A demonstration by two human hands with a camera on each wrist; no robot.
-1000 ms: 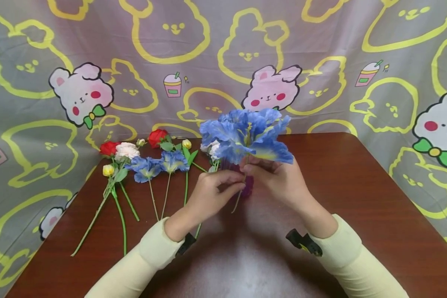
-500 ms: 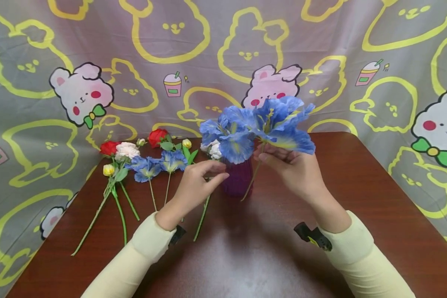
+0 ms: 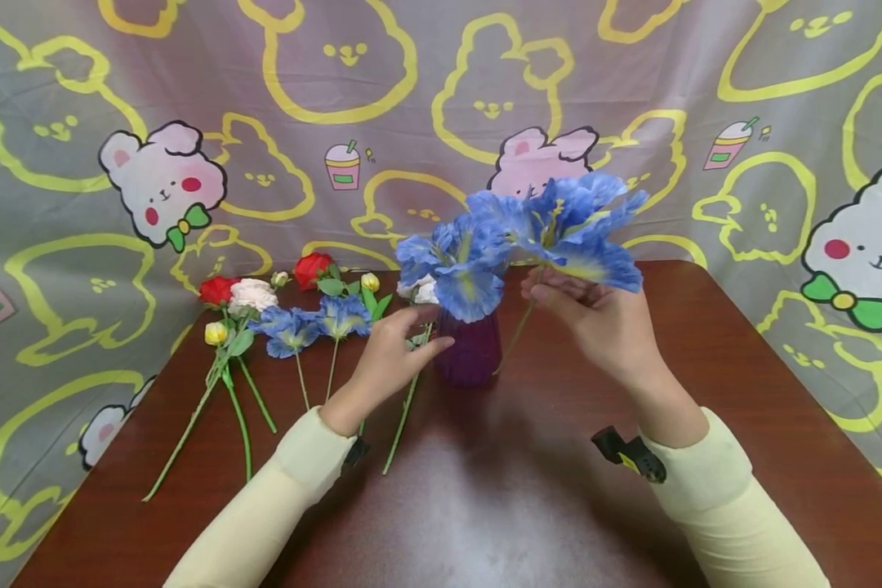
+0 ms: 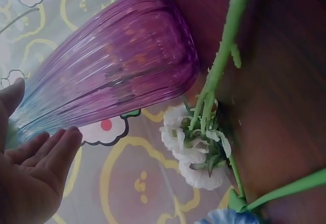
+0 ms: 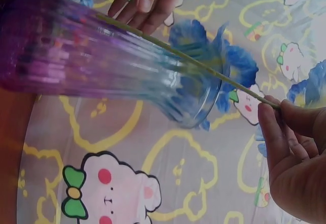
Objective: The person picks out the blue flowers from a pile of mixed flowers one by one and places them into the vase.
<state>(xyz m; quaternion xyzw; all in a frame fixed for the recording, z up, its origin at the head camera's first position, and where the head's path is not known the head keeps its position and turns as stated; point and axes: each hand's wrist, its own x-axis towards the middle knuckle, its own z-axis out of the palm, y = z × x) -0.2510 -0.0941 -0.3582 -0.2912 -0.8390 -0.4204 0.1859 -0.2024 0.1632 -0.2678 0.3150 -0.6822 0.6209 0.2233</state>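
Note:
A ribbed, see-through purple vase (image 3: 472, 355) stands upright, its glass turning bluish toward the rim in the right wrist view. One blue flower (image 3: 457, 273) is in it, the bloom over the rim and a thin stem (image 4: 119, 81) inside. My right hand (image 3: 613, 331) pinches the stem (image 5: 193, 66) of a second blue flower (image 3: 573, 224), holding it tilted to the right of the vase. In the head view that stem's lower end is beside the vase. My left hand (image 3: 385, 351) is at the vase's left side, fingers loosely extended; whether it touches the glass I cannot tell.
On the brown table (image 3: 559, 506), to the left, lie several loose flowers: red roses (image 3: 313, 269), a pale pink bloom (image 3: 252, 296), yellow buds (image 3: 216, 332) and blue flowers (image 3: 291, 331). A white flower (image 4: 198, 150) lies close to the vase. A cartoon-print curtain (image 3: 382, 73) hangs behind.
My right hand has moved right and up with its blue flower, away from the one over the vase. My left hand has let go of the stem and drawn left, leaving the vase more visible.

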